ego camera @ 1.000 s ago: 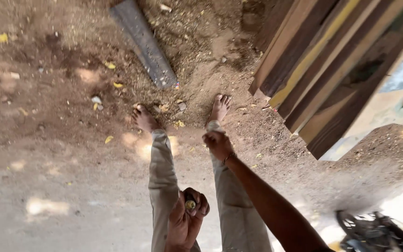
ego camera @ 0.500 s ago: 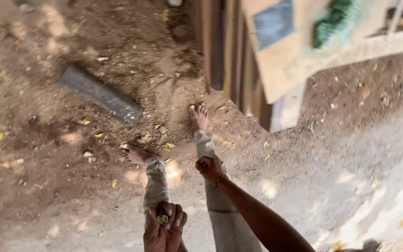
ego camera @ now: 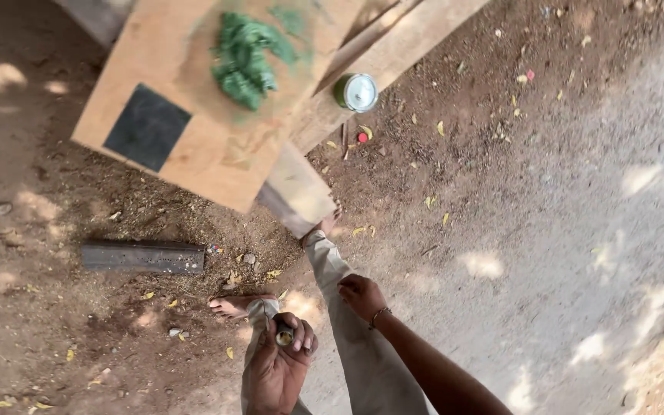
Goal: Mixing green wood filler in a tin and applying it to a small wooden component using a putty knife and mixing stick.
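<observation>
Left hand (ego camera: 274,369) has its fingers (ego camera: 298,338) wrapped round a small yellowish-tipped object (ego camera: 284,336). Right hand (ego camera: 361,296), just beside, is fisted and seemingly empty (contents hidden). Advise firm grip while stepping toward the board (ego camera: 194,146) ahead of the fingers.

Warm daylight is scattered in dappled patches across the shaded dirt ground (ego camera: 547,253). Slight motion blur is seen throughout; glare is absent; edges are mildly stretched.
</observation>
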